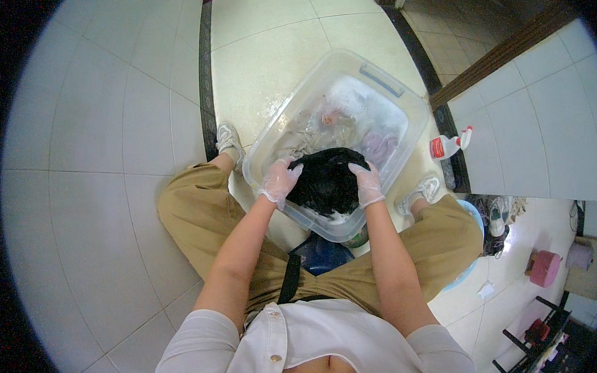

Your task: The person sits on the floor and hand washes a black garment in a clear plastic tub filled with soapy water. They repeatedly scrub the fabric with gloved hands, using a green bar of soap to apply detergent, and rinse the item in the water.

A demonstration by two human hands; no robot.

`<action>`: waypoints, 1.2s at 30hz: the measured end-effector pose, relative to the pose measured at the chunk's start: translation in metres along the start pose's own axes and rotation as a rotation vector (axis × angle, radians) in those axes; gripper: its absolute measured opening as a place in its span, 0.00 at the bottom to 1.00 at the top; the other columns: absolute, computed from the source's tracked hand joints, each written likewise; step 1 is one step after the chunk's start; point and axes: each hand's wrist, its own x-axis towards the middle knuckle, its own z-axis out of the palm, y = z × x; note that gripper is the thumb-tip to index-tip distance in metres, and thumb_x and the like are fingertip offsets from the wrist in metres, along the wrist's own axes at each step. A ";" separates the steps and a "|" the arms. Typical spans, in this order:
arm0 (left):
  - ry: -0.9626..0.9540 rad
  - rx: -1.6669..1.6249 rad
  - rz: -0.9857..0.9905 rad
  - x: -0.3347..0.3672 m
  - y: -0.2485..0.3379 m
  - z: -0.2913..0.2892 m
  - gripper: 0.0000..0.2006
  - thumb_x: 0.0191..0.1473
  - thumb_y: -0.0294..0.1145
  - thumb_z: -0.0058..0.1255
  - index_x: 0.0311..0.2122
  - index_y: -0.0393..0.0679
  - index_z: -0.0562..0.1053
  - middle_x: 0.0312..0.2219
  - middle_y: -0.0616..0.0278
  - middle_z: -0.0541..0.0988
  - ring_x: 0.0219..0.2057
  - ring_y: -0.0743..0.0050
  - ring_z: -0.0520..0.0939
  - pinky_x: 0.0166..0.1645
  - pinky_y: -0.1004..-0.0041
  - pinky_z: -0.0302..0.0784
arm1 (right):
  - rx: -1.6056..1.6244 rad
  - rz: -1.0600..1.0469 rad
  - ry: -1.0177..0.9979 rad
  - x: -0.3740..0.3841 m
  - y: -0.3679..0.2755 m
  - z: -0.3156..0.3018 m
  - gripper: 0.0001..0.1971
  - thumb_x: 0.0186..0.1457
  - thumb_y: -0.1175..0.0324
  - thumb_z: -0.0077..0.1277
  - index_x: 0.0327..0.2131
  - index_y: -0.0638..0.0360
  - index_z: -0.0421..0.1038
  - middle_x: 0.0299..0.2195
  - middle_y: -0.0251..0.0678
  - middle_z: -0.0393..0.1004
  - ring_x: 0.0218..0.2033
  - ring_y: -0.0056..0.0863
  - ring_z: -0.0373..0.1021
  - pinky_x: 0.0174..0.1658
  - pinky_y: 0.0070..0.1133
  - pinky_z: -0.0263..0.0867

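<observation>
A wet black cloth point(330, 184), probably a garment, is bunched at the near end of a clear plastic tub point(412, 118). My left hand point(281, 180), in a thin see-through glove, grips its left side. On the opposite side, my right hand point(367, 182), gloved the same way, holds the cloth with the thumb on top. Sudsy water point(375, 100) fills the tub's far part. Pale grey cloth point(303, 141) and a light purple cloth point(378, 144) lie soaking beyond the black one. White foam shows at the black cloth's near edge.
A spray bottle point(445, 147) with a red and white head stands right of the tub. Dark blue plastic point(321, 253) shows between my legs, and a light blue basin point(474, 212) is behind my right knee. Shoes point(496, 218) and a pink stool point(546, 269) are farther right. A tiled wall point(98, 175) rises left.
</observation>
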 end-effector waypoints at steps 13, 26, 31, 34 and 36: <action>-0.016 0.139 -0.020 -0.002 0.002 0.000 0.17 0.47 0.42 0.52 0.38 0.40 0.74 0.32 0.44 0.76 0.35 0.47 0.77 0.41 0.61 0.72 | -0.157 -0.003 0.044 0.000 0.006 0.005 0.17 0.41 0.72 0.58 0.37 0.66 0.69 0.31 0.36 0.73 0.31 0.25 0.68 0.36 0.21 0.64; 0.094 -0.119 -0.034 0.000 -0.005 -0.003 0.15 0.46 0.40 0.50 0.33 0.38 0.74 0.28 0.48 0.77 0.31 0.51 0.77 0.39 0.63 0.71 | -0.534 -0.119 0.242 0.007 0.015 0.007 0.20 0.45 0.70 0.54 0.42 0.68 0.65 0.37 0.43 0.72 0.38 0.34 0.68 0.44 0.24 0.61; 0.321 -0.434 -0.006 0.026 0.029 0.015 0.13 0.44 0.32 0.51 0.36 0.37 0.70 0.30 0.53 0.74 0.34 0.62 0.74 0.42 0.69 0.68 | -0.651 -0.386 0.379 0.027 -0.010 0.012 0.29 0.47 0.74 0.47 0.54 0.64 0.53 0.52 0.52 0.57 0.54 0.46 0.56 0.55 0.30 0.53; 0.349 -0.273 0.119 0.046 0.034 0.046 0.15 0.38 0.22 0.45 0.37 0.35 0.66 0.34 0.45 0.68 0.39 0.48 0.69 0.46 0.64 0.64 | -0.958 -0.476 0.456 0.026 -0.022 0.031 0.33 0.45 0.77 0.45 0.57 0.58 0.50 0.58 0.48 0.48 0.57 0.48 0.50 0.58 0.32 0.50; 0.351 -0.198 0.277 0.055 0.023 0.071 0.17 0.37 0.19 0.43 0.38 0.34 0.64 0.39 0.44 0.67 0.43 0.45 0.67 0.49 0.62 0.63 | -1.325 -0.460 0.444 0.029 -0.017 0.039 0.35 0.44 0.75 0.45 0.59 0.50 0.50 0.59 0.43 0.48 0.57 0.46 0.50 0.58 0.32 0.51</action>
